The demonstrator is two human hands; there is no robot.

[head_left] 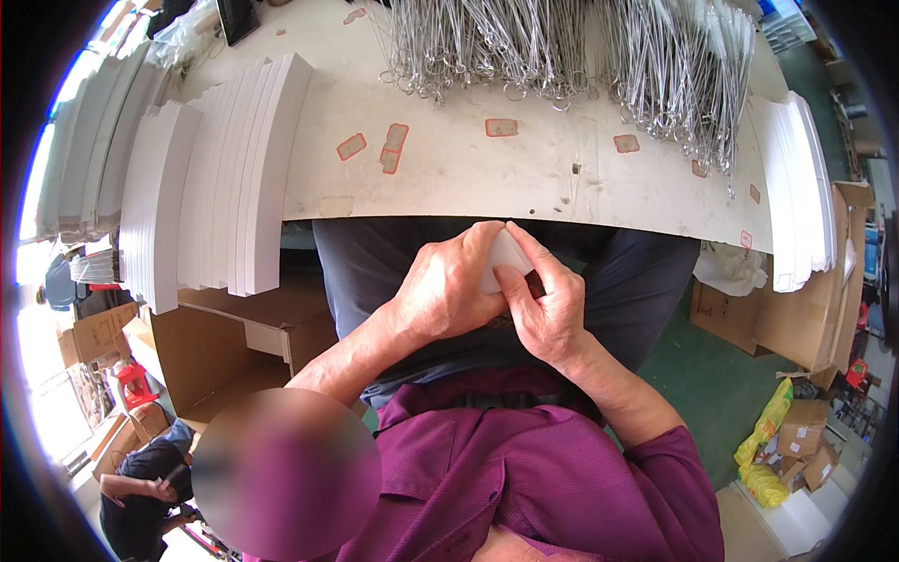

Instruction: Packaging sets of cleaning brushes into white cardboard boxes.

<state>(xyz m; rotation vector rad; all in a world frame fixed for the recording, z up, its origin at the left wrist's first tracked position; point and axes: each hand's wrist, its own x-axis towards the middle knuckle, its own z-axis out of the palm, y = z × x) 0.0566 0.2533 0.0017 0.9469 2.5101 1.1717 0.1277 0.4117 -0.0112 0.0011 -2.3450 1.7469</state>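
Between my two hands is a white box (507,255), of which a small pale face shows; the rest is hidden by my fingers. My left hand (448,286) is closed round its left side. My right hand (548,304) grips it from the right, with the thumb pressed on the face and the forefinger reaching to the top edge. Both hands are over my lap, just in front of the near edge of the worktable (431,187).
Long white boxes (267,178) stand in a row at the table's left; more white boxes (796,187) are at the right. Thin metal wires with looped ends (496,47) lie piled at the back. Cardboard cartons (211,365) flank my legs. Another person (140,487) is at lower left.
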